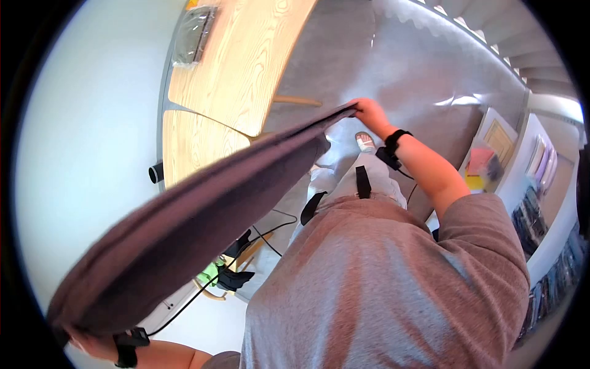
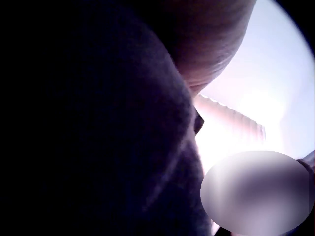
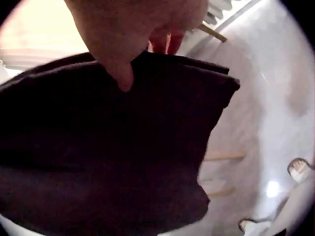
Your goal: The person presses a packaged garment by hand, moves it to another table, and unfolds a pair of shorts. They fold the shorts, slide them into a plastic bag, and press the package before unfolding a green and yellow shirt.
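Note:
A dark purple-brown folded cloth [image 1: 203, 215] hangs stretched in the air between both hands, running from lower left to upper middle in the head view. My right hand [image 1: 372, 115] pinches its far end; in the right wrist view the thumb [image 3: 126, 81] presses on the near face while the fingers go behind the edge. At the lower left, my left hand [image 1: 92, 344] grips the other end, its fingers mostly hidden by the fabric. The left wrist view is dark, filled by the cloth [image 2: 123, 123] below part of the hand [image 2: 211, 44].
Wooden tables [image 1: 239, 61] stand on the left, with a plastic-wrapped package [image 1: 193, 37] on top. Shelves [image 1: 522, 160] with packed items line the right. A chair [image 1: 246, 252] with green and black things is below the cloth, and a black cable [image 1: 196, 295] runs past it.

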Demonstrator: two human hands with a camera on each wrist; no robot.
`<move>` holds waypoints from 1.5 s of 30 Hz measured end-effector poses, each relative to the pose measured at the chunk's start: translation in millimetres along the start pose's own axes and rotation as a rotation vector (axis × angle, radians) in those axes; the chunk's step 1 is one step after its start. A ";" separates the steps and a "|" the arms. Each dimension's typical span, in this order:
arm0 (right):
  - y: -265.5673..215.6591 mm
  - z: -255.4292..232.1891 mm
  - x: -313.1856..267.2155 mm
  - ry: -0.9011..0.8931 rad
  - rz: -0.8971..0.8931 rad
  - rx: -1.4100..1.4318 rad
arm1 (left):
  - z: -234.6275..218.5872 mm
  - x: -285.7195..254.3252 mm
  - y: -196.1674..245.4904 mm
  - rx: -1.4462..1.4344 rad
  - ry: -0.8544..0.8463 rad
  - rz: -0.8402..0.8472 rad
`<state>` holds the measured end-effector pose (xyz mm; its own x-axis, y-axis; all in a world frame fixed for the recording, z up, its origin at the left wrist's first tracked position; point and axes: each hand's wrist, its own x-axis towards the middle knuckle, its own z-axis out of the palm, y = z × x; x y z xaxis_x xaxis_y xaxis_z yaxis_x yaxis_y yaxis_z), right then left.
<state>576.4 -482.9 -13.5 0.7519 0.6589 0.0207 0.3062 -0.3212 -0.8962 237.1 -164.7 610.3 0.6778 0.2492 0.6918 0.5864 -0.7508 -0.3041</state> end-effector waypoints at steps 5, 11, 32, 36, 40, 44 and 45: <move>-42.8 -101.5 33.4 -0.052 0.071 -0.085 | 34.6 -42.7 -10.9 -0.705 0.033 -0.992; -108.7 -183.9 96.5 0.027 -0.275 -0.311 | 84.0 -163.1 -70.5 -0.931 -0.034 -1.027; -248.9 44.2 329.6 -0.234 -0.595 -0.793 | 298.7 -474.8 -131.6 -0.995 -0.067 -1.614; -221.4 131.5 370.7 -0.332 -0.596 -0.949 | 372.9 -511.4 -153.2 -0.670 -0.218 -1.484; -205.6 200.9 401.8 -0.326 -0.619 -1.015 | 419.4 -527.3 -175.6 -0.614 -0.374 -1.464; -191.3 233.6 428.3 -0.358 -0.630 -1.112 | 446.1 -555.5 -196.1 -0.378 -0.607 -1.386; -193.8 240.3 431.2 -0.336 -0.694 -1.123 | 451.3 -563.9 -202.8 -0.375 -0.638 -1.397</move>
<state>701.0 26.9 62.6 0.1222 0.9905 0.0635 0.9869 -0.1280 0.0985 -63.8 123.1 -13.8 -0.1573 0.9788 -0.1312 0.8095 0.2039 0.5506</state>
